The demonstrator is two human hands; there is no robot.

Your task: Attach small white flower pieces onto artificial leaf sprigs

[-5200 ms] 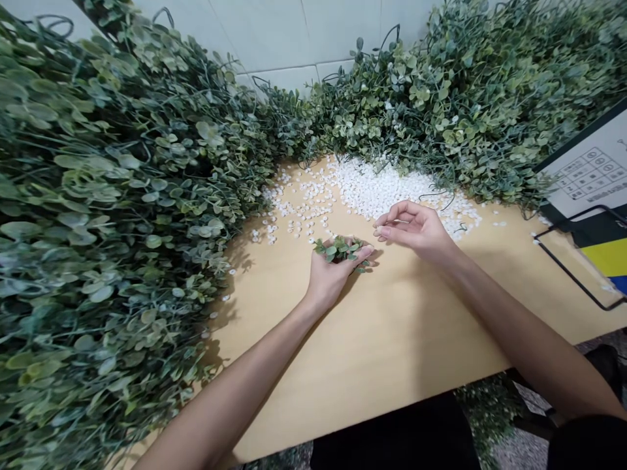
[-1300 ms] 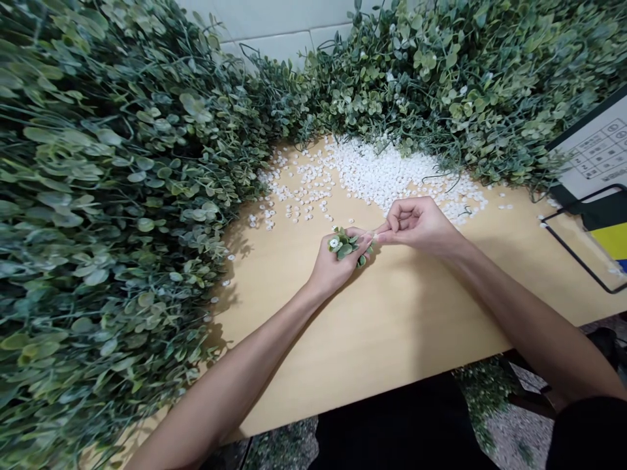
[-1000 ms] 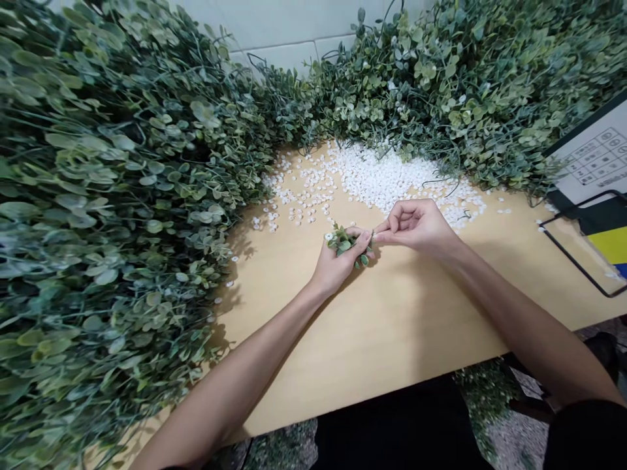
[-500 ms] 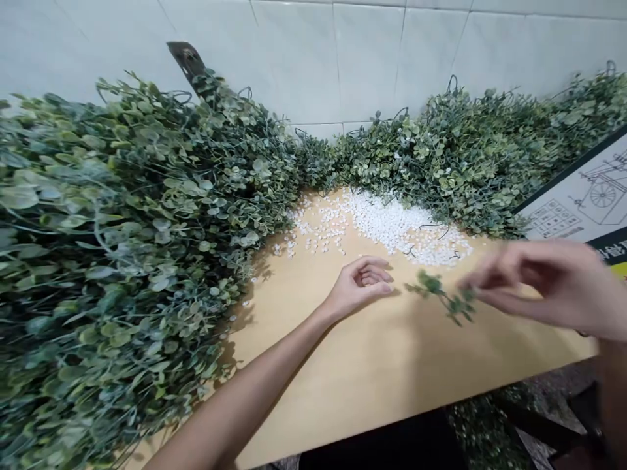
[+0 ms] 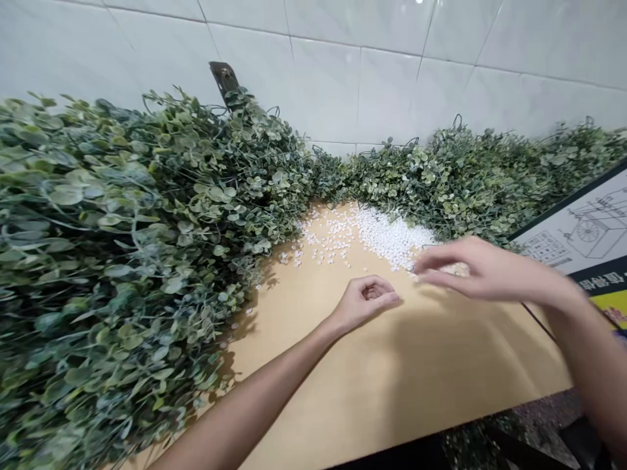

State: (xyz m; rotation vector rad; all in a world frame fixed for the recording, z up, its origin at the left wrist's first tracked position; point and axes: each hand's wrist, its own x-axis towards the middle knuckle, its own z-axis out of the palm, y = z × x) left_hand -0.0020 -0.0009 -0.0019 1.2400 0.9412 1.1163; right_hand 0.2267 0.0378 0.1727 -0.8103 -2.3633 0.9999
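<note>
My left hand (image 5: 367, 301) rests on the wooden table (image 5: 337, 372), its fingers curled in towards the thumb. Whatever may lie inside that curl is hidden from me. At the near edge of a heap of small white plastic pieces (image 5: 386, 236) is my right hand (image 5: 473, 271), slightly blurred, with thumb and fingers drawn together. Something small and dark shows near its fingertips, too small to name. The hand partly covers the right end of the heap.
Dense artificial foliage (image 5: 161, 228) fills the left side; more leafy bunches (image 5: 470, 176) line the back against the tiled wall (image 5: 323, 85). On the right leans a printed board (image 5: 588, 228). A brown strap-like piece (image 5: 224, 78) sticks up behind the leaves.
My right hand has moved left to the white pieces; the small green sprig it held is out of sight. My left hand has curled slightly more. The view has shifted.
</note>
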